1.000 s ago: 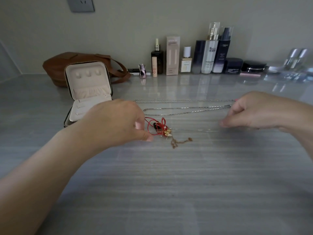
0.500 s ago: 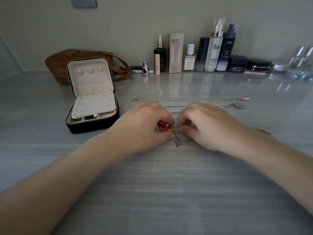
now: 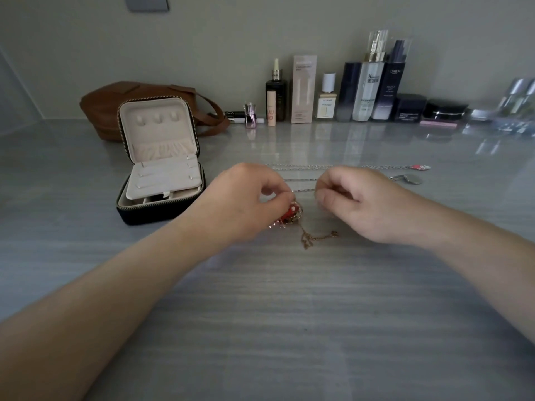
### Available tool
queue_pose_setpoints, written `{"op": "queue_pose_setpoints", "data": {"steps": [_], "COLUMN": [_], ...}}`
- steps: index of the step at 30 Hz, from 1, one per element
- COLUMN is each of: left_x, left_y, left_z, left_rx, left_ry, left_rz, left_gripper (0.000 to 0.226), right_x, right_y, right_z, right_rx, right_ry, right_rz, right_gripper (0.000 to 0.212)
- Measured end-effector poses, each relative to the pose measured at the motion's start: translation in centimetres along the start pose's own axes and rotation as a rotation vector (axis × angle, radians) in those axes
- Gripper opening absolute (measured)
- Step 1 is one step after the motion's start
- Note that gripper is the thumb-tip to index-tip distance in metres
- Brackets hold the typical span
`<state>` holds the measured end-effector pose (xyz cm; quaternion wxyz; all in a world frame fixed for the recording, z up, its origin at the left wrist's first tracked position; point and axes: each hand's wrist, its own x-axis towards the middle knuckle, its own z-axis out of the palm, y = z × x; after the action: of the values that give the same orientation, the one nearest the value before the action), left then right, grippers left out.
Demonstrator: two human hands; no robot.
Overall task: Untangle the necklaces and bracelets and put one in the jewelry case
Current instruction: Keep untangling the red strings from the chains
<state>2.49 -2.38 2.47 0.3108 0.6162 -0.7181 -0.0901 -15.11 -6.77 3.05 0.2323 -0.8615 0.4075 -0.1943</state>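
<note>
A tangle of red cord bracelet [image 3: 290, 214] and gold charms lies at the middle of the grey table. My left hand [image 3: 246, 201] pinches it from the left, fingers curled over the red part. A gold chain [image 3: 314, 238] trails from the tangle toward me. My right hand [image 3: 359, 202] sits just right of the tangle with fingers curled; what it pinches is too fine to make out. Behind the hands, silver necklaces [image 3: 301, 168] lie stretched out in straight lines, ending in a round pendant [image 3: 409, 179] and a pink charm [image 3: 421, 167]. The open black jewelry case [image 3: 162, 209] stands left.
A brown leather bag [image 3: 115, 108] lies behind the case. Several cosmetic bottles and jars [image 3: 362, 91] line the back wall, with glass items [image 3: 518, 102] at the far right. The table's near half spreads out below my forearms.
My right hand came in from the far right to the tangle, then drew back slightly to the right. My left hand stayed on the red bracelet. The gold chain shows more now.
</note>
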Motion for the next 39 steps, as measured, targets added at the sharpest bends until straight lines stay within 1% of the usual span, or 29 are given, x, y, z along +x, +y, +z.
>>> {"op": "queue_pose_setpoints", "data": {"steps": [2,5,7,10,13,16,19,22,27,29,33,35,39], "left_x": [0.0,0.1,0.2,0.2,0.2,0.1,-0.1,0.0,0.1,0.1,0.2,0.3,0.5], "left_y": [0.3,0.7,0.8,0.9,0.9,1.1,1.3,1.2,1.0,1.1,1.4,1.4,1.0], "left_z": [-0.2,-0.6,-0.8,-0.8,-0.7,-0.8,-0.8,-0.7,-0.9,-1.0,-1.1,-1.4,-1.9], "left_rx": [-0.156,-0.337,-0.423,-0.536,-0.632,-0.682,-0.67,-0.671,-0.67,-0.739,-0.982,-1.032,-0.905], "left_ry": [0.036,0.097,0.118,0.119,0.101,0.062,0.009,-0.004,0.022,0.025,0.026,0.059,0.096], "left_rz": [-0.072,-0.138,-0.18,-0.235,-0.262,-0.263,-0.239,-0.22,-0.224,-0.241,-0.266,-0.284,-0.323], "left_gripper": [0.009,0.019,0.023,0.021,0.02,0.02,0.02,0.022,0.023,0.023,0.023,0.023,0.021], "right_x": [0.0,0.0,-0.1,-0.2,0.0,0.0,-0.2,-0.2,-0.1,-0.2,-0.3,-0.4,-0.2], "right_y": [-0.1,-0.2,-0.2,-0.3,-0.3,-0.2,-0.3,-0.4,-0.3,-0.3,-0.5,-0.5,-0.2], "right_z": [-0.1,-0.1,-0.1,0.0,0.0,-0.1,0.0,0.2,0.2,0.2,0.1,0.1,0.1], "right_rx": [0.099,0.206,0.258,0.309,0.324,0.368,0.396,0.371,0.32,0.311,0.311,0.318,0.36], "right_ry": [0.009,0.034,0.026,0.021,0.072,0.091,0.073,0.071,0.091,0.095,0.105,0.109,0.162], "right_rz": [0.015,0.024,0.025,0.029,0.022,0.006,-0.007,-0.049,-0.042,-0.034,-0.026,-0.032,-0.017], "right_gripper": [0.019,0.019,0.018,0.017,0.016,0.012,0.007,0.004,0.011,0.01,0.01,0.009,0.012]}}
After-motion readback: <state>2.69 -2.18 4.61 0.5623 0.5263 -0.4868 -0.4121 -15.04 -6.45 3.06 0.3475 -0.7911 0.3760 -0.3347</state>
